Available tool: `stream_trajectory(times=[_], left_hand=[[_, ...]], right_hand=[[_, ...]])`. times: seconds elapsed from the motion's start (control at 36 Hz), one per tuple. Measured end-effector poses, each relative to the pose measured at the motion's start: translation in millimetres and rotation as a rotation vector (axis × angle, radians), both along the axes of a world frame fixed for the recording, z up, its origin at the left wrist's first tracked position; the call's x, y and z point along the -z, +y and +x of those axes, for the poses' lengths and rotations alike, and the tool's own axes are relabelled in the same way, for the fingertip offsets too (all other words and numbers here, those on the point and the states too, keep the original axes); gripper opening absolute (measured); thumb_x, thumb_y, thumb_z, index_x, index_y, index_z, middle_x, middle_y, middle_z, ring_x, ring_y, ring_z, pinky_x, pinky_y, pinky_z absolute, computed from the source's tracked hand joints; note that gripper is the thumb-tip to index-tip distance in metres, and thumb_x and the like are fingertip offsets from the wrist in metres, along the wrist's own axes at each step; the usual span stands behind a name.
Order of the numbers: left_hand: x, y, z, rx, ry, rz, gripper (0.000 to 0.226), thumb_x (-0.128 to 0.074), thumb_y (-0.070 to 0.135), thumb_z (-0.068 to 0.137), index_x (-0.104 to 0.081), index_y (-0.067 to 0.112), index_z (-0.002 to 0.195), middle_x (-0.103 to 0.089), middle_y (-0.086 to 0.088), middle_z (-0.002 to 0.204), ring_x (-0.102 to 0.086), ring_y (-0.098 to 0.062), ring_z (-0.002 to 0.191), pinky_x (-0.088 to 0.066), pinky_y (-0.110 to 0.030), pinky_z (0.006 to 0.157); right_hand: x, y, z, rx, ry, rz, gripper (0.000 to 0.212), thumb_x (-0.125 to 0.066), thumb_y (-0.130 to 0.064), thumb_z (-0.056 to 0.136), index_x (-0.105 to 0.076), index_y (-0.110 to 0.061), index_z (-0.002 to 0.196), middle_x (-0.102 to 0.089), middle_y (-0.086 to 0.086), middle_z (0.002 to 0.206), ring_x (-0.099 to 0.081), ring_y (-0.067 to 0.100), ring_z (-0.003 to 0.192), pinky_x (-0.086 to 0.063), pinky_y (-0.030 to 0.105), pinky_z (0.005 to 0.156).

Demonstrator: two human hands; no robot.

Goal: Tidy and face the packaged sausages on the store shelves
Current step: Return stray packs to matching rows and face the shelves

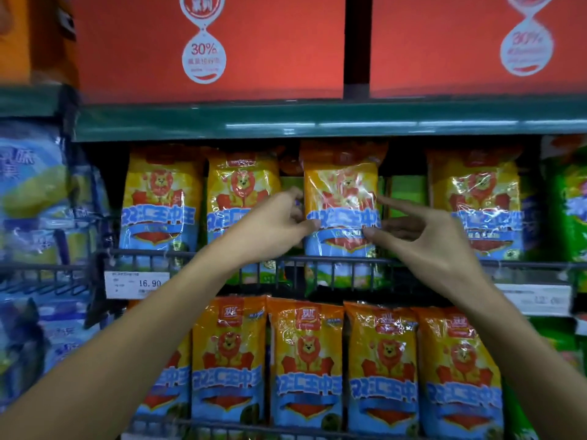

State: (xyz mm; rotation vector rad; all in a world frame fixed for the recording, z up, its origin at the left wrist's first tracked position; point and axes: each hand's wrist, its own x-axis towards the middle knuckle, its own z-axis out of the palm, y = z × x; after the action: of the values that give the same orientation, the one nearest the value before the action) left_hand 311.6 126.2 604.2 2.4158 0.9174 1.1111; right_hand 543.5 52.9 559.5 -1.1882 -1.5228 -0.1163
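Observation:
A yellow and blue sausage pack (341,188) with a lion on it stands upright in the middle shelf row, third from the left. My left hand (276,222) pinches its left edge at mid height. My right hand (422,231) pinches its right edge with thumb and bent fingers, while the index finger points up-left along the pack's side. Matching packs (160,198) (241,192) (476,198) stand to either side. A lower row of the same packs (306,363) faces forward below.
A dark wire rail (413,265) fronts the middle shelf, with a price tag (136,284) clipped at its left. Green packs (406,195) sit behind the front row. Red boxes (209,46) fill the top shelf. Blue packs (35,192) hang at the left, green ones (568,204) at the right.

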Motion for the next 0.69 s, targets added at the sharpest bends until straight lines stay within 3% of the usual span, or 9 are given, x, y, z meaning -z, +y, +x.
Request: stream_trajectory(times=[0.06, 0.11, 0.22, 0.31, 0.36, 0.42, 0.5, 0.58, 0.69], left_hand=[[4, 0, 0, -0.044, 0.039, 0.002, 0.055, -0.065, 0.032, 0.102, -0.041, 0.007, 0.145, -0.068, -0.031, 0.114, -0.072, -0.042, 0.097, -0.055, -0.063, 0.090], [6, 2, -1, -0.065, 0.041, 0.041, 0.054, -0.065, 0.033, 0.102, -0.043, 0.007, 0.144, -0.069, -0.027, 0.108, -0.071, -0.042, 0.098, -0.058, -0.059, 0.089], [14, 5, -3, -0.114, -0.033, 0.267, 0.065, -0.072, 0.024, 0.098, -0.038, 0.025, 0.153, -0.057, 0.036, 0.113, -0.062, 0.009, 0.102, -0.053, -0.009, 0.084], [26, -3, -6, -0.151, -0.061, 0.547, 0.071, -0.070, 0.020, 0.098, -0.036, 0.028, 0.159, -0.032, 0.018, 0.153, -0.048, 0.005, 0.124, -0.044, -0.012, 0.102], [33, -6, -7, -0.157, 0.006, 0.702, 0.055, -0.063, 0.030, 0.102, -0.045, 0.028, 0.155, -0.030, 0.011, 0.162, -0.033, -0.009, 0.147, -0.034, -0.018, 0.112], [40, -8, -7, -0.133, 0.103, 0.699, 0.051, -0.047, 0.046, 0.107, -0.044, 0.033, 0.156, -0.024, 0.014, 0.168, -0.013, -0.007, 0.157, -0.025, -0.034, 0.125], [46, -5, -5, -0.149, 0.246, 0.670, 0.056, -0.028, 0.059, 0.108, -0.025, 0.042, 0.162, 0.002, 0.022, 0.172, 0.015, 0.002, 0.156, -0.009, -0.040, 0.130], [49, 0, -4, -0.204, 0.313, 0.728, 0.059, -0.020, 0.060, 0.108, -0.014, 0.042, 0.164, 0.010, 0.019, 0.172, 0.020, -0.003, 0.156, -0.006, -0.038, 0.129], [54, 6, -5, -0.249, 0.355, 0.794, 0.061, -0.019, 0.060, 0.110, -0.005, 0.039, 0.166, 0.012, 0.013, 0.173, 0.018, -0.009, 0.158, 0.000, -0.036, 0.125]], right_hand=[[2, 0, 1, 0.017, -0.023, -0.007, 0.071, -0.080, -0.059, 0.076, -0.058, -0.043, 0.142, -0.070, -0.022, 0.099, -0.069, -0.005, 0.094, -0.057, 0.028, 0.096], [0, -1, 1, 0.014, -0.018, -0.009, 0.073, -0.080, -0.061, 0.074, -0.058, -0.044, 0.142, -0.070, -0.022, 0.099, -0.069, -0.007, 0.095, -0.056, 0.024, 0.093], [-2, -2, 2, 0.028, -0.046, -0.033, 0.074, -0.077, -0.063, 0.075, -0.054, -0.047, 0.144, -0.068, -0.024, 0.100, -0.067, -0.010, 0.092, -0.052, 0.014, 0.085], [-2, -5, 0, 0.072, -0.093, -0.041, 0.078, -0.072, -0.066, 0.075, -0.051, -0.045, 0.147, -0.067, -0.025, 0.099, -0.064, -0.016, 0.092, -0.051, 0.009, 0.082], [0, -7, -2, 0.111, -0.114, -0.029, 0.081, -0.069, -0.067, 0.076, -0.047, -0.044, 0.150, -0.069, -0.021, 0.108, -0.066, -0.007, 0.097, -0.057, 0.024, 0.094], [2, -7, -5, 0.177, -0.151, 0.019, 0.080, -0.070, -0.063, 0.082, -0.040, -0.044, 0.154, -0.064, -0.013, 0.134, -0.062, 0.008, 0.119, -0.050, 0.035, 0.106], [2, -4, -10, 0.243, -0.311, 0.105, 0.076, -0.068, -0.049, 0.092, -0.030, -0.043, 0.158, -0.029, -0.014, 0.165, -0.030, 0.013, 0.151, -0.037, 0.036, 0.113], [4, 3, -13, 0.235, -0.508, 0.132, 0.066, -0.055, -0.042, 0.101, -0.025, -0.045, 0.160, -0.001, -0.030, 0.168, 0.002, -0.003, 0.156, -0.030, 0.022, 0.107], [11, 4, -15, 0.196, -0.571, 0.128, 0.062, -0.039, -0.051, 0.104, -0.014, -0.048, 0.161, 0.006, -0.032, 0.167, 0.007, -0.006, 0.154, -0.033, 0.015, 0.097]])
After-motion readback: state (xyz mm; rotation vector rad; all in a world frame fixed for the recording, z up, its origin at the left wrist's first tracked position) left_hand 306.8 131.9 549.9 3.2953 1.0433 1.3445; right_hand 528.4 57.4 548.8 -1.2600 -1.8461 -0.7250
